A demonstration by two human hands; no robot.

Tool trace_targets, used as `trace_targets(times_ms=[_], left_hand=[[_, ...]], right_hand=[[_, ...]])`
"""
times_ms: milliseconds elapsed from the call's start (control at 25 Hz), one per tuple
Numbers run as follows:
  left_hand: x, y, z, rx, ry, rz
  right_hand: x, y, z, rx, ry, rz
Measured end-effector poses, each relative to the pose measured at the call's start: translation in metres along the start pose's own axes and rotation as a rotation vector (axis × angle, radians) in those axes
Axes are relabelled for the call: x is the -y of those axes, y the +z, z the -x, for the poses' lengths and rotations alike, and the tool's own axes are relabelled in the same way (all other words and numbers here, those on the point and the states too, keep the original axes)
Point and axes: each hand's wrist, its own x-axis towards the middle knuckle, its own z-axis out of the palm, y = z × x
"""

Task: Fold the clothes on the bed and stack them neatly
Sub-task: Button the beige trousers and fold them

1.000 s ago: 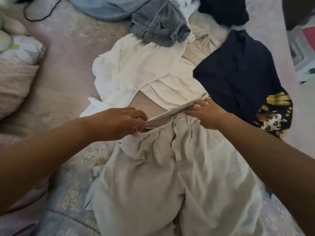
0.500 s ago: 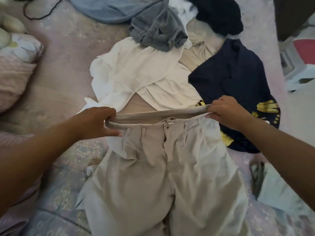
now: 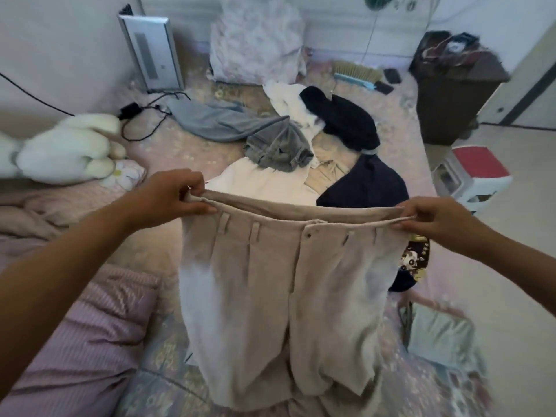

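Observation:
Beige trousers [image 3: 279, 296] hang in the air over the bed, stretched wide by the waistband, legs dangling down. My left hand [image 3: 174, 195] pinches the waistband's left end. My right hand [image 3: 433, 218] pinches its right end. Behind them on the bed lie a white garment [image 3: 264, 185], grey jeans [image 3: 276, 145], a dark navy shirt with a cartoon print [image 3: 367, 188], a blue-grey garment [image 3: 216, 121], a black garment [image 3: 346, 121] and a tan garment [image 3: 328, 170].
A white plush toy [image 3: 66, 149] and pink striped bedding [image 3: 90, 326] lie at the left. A heater [image 3: 150, 52] with a cable stands at the back. A dark cabinet [image 3: 451, 94] and a red-topped stool [image 3: 475, 176] stand right of the bed. A brush [image 3: 358, 73] lies at the back.
Both hands have spread apart and lifted the trousers off the bed by the waistband. The view has tilted up, showing the far end of the bed and the room.

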Motion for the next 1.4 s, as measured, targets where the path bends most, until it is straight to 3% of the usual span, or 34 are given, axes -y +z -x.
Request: trace_targets(times_ms=[80,160,280,360,560,680,840,1000,1080,1200,1400], left_hand=[[-0.027,-0.04,0.014,0.081,0.168,-0.183],[-0.057,-0.077,0.029,0.102,0.229,-0.292],[-0.097,-0.116,0.047,-0.173,0.136,-0.219],[-0.118,-0.138,0.051,-0.271,0.025,-0.093],[-0.152,-0.194,0.056,-0.249,-0.022,0.171],[-0.153,-0.213,0.048,-0.238,0.005,0.184],[-0.13,-0.232,-0.003,-0.208,0.004,0.086],[-0.11,-0.218,-0.092,-0.106,0.012,-0.266],[-0.101,-0.199,-0.134,-0.096,-0.017,-0.343],[-0.079,-0.163,-0.189,-0.073,-0.149,-0.273],[-0.026,-0.088,-0.276,-0.135,-0.291,-0.093]], right_hand=[[0.031,-0.038,0.008,-0.002,-0.004,0.006],[0.065,-0.072,0.021,0.0,-0.048,0.029],[0.108,-0.118,0.034,-0.151,-0.101,-0.116],[0.127,-0.143,0.038,-0.141,-0.054,-0.226],[0.165,-0.183,0.047,-0.032,-0.017,0.006],[0.174,-0.194,0.043,-0.046,0.022,-0.081],[0.182,-0.204,0.013,-0.158,-0.003,0.149],[0.177,-0.191,-0.047,-0.255,0.086,0.295],[0.167,-0.174,-0.084,-0.331,0.206,0.151],[0.142,-0.147,-0.137,-0.399,0.374,-0.212],[0.074,-0.097,-0.243,-0.533,0.403,-0.041]])
